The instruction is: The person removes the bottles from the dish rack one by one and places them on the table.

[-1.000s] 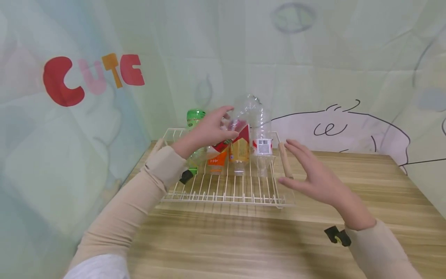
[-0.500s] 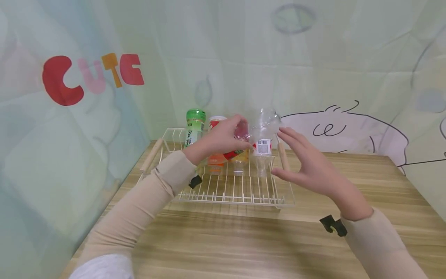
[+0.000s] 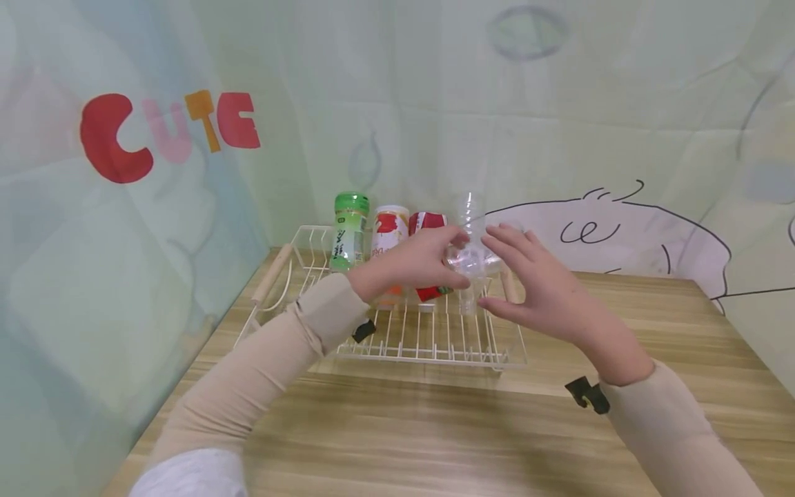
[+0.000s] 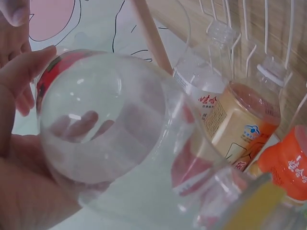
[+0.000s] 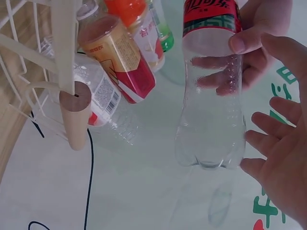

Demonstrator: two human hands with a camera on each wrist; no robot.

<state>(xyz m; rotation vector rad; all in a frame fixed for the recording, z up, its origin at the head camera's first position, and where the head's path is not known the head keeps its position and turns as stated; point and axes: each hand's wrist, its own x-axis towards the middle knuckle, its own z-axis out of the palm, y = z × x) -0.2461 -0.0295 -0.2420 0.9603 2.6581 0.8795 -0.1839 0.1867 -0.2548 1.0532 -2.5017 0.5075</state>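
Note:
My left hand (image 3: 419, 261) holds a clear plastic cola bottle (image 5: 211, 115) by its red, black and green label; the thumb and fingers curl round it in the right wrist view. The bottle lies tilted, its base towards my right hand (image 3: 546, 293). The right hand's fingers are spread, the fingertips at the bottle's side near the base; whether they all touch is unclear. Behind the hands, a white wire rack (image 3: 397, 359) holds a green-and-clear bottle (image 3: 349, 235), a white-and-orange bottle (image 3: 390, 224), a red-and-tan bottle (image 4: 242, 120) and a clear bottle with a white label (image 5: 103, 91).
Wooden handles (image 3: 272, 273) stand at both sides of the rack. It sits on a wood-grain table (image 3: 397, 428) against a printed cloth backdrop (image 3: 397, 83). Bare tabletop shows in front of the rack and to its right.
My left hand has moved right with the cola bottle, which has gone from raised to lower and flatter. The right hand has shifted slightly left and up, closer to the bottle's base.

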